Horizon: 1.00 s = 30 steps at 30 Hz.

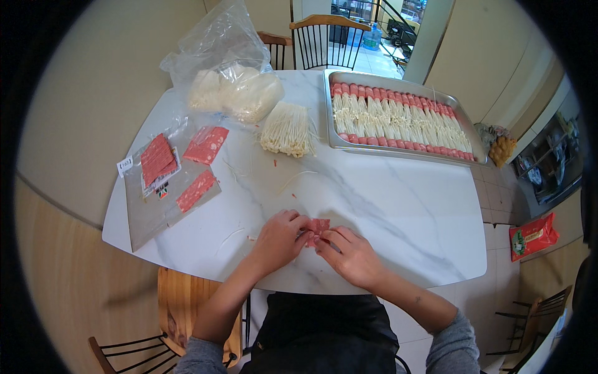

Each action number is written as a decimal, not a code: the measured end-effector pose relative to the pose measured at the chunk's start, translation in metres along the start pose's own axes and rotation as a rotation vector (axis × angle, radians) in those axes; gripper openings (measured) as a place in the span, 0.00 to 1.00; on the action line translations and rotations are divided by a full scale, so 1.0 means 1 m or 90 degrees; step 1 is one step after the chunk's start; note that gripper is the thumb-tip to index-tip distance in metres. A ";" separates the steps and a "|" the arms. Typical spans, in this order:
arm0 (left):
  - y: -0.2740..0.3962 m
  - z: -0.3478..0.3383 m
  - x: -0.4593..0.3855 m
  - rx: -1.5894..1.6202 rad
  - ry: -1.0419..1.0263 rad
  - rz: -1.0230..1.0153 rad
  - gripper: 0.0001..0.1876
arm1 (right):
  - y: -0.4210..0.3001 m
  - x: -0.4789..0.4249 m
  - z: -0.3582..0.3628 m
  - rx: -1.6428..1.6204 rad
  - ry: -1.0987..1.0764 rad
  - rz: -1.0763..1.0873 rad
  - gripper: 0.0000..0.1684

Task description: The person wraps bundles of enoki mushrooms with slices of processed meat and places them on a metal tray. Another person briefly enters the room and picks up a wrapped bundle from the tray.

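Note:
My left hand (284, 239) and my right hand (348, 252) meet near the table's front edge, their fingertips pinching a thin slice of marbled red meat (320, 226). Whether anything lies under the slice is hidden by the fingers. Beyond the hands, a loose bunch of enoki mushrooms (288, 128) rests on the table. To the left, a stack of meat slices (158, 159) lies on a flattened plastic package (145, 219), with more slices (206, 145) beside it. At the back right, a steel tray (355, 146) holds rows of enoki bundles (397, 114) wrapped in meat.
A clear plastic bag (229, 51) with more enoki stands at the back left. Mushroom strands and meat scraps lie scattered on the marbled white table (387, 196). Wooden chairs (329, 21) stand behind the table and at the lower left. A red bag (532, 237) is at right.

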<state>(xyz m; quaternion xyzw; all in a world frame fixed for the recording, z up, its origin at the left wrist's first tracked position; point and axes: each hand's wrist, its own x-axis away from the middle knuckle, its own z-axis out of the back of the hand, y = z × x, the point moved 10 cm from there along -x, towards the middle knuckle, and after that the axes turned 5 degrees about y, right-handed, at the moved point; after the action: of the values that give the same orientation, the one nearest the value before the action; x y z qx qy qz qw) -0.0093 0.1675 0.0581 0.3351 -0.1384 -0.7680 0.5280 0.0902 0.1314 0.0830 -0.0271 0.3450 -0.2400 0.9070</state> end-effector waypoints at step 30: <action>0.000 0.015 -0.021 -0.061 0.135 -0.065 0.08 | 0.034 -0.020 -0.017 0.035 -0.061 -0.079 0.08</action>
<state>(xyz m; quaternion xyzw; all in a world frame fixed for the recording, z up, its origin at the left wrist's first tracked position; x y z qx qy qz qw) -0.0148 0.1841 0.0769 0.3953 -0.0276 -0.7599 0.5152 0.0802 0.1724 0.0749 -0.0350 0.2924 -0.3036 0.9061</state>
